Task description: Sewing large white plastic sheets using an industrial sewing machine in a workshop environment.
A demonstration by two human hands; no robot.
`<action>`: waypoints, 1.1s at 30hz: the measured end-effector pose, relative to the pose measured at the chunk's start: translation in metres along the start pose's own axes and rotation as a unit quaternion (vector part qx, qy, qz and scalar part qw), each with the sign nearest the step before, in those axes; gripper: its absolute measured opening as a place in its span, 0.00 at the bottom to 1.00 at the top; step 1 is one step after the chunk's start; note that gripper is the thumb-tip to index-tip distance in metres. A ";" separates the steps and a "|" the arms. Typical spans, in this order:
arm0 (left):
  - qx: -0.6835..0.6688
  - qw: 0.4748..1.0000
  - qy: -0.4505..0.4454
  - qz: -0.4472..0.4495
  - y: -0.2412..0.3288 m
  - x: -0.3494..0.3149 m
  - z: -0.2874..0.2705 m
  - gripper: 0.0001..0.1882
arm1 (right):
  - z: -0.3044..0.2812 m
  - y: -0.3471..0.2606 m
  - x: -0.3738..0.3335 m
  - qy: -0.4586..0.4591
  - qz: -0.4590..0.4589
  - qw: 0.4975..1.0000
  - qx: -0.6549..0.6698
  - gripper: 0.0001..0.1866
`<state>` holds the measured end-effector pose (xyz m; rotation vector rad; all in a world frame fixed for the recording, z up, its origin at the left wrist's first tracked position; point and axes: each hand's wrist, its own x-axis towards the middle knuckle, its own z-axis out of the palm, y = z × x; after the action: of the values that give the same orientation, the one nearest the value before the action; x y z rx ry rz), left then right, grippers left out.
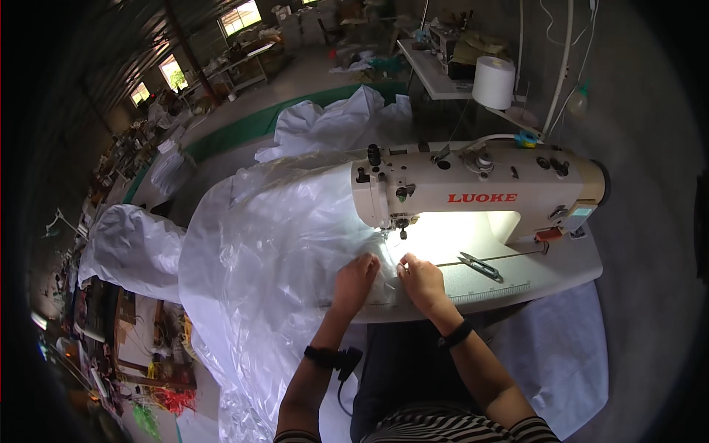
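A large sheet of shiny white plastic (269, 229) spreads over the left of the sewing table and hangs down its front. Its right edge runs to the needle area of a cream sewing machine (436, 181), lit by a bright lamp. Just in front of the needle, my left hand (356, 280) is closed on the sheet, fingers bent together. Close to its right, my right hand (422, 282) pinches the sheet's edge with curled fingers. The fingertips of both hands are partly hidden. Thread snips (481, 267) lie on the table right of my right hand.
A white thread cone (493, 83) stands behind the machine. More white sheeting (332, 118) is heaped beyond it, and another bundle (133, 247) lies at the left. White material (557, 354) hangs below the table at the right. A scale (491, 293) runs along the table's front edge.
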<state>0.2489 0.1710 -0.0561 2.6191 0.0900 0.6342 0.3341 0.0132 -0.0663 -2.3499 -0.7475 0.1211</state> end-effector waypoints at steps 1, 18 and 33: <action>-0.045 0.995 0.009 -0.088 -0.004 0.004 0.002 0.04 | -0.001 0.000 0.000 0.018 -0.012 1.000 0.014 0.12; -0.101 0.991 0.080 -0.030 -0.013 0.022 0.023 0.02 | 0.015 -0.012 0.013 0.016 0.019 0.993 -0.116 0.13; 0.141 0.984 -0.002 0.104 -0.009 -0.003 0.014 0.17 | 0.013 -0.003 -0.006 0.135 -0.137 0.981 -0.039 0.04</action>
<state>0.2530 0.1732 -0.0725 2.9296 -0.1037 0.7348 0.3242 0.0186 -0.0752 -2.2484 -0.9411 -0.3459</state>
